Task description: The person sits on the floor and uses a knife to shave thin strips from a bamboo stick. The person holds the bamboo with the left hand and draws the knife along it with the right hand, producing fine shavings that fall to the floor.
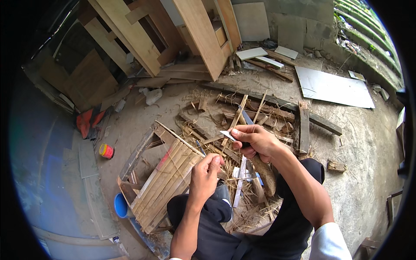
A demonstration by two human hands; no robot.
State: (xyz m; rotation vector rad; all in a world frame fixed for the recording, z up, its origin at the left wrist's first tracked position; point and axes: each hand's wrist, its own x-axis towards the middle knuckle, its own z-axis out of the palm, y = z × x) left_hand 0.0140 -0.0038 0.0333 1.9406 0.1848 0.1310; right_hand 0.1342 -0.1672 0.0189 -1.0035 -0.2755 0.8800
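My right hand (255, 141) is closed around the dark handle of a short knife (227, 135), its pale pointed blade aimed left with the thumb resting against it. Lower and to the left, my left hand (207, 173) is closed in a pinch; what its fingers hold, if anything, is too thin to make out. The two hands are apart, both above a heap of wood strips and shavings (232, 173). Just beyond my right hand, a bluish saw-like blade (246, 115) lies among the sticks.
A slatted wooden crate (167, 173) stands left of my left hand, with a blue bucket (121, 205) beside it. Dark timbers (320, 123) cross the floor ahead. Farther off are a white board (331, 86), plywood cabinets (201, 37) and a red-yellow tub (106, 151).
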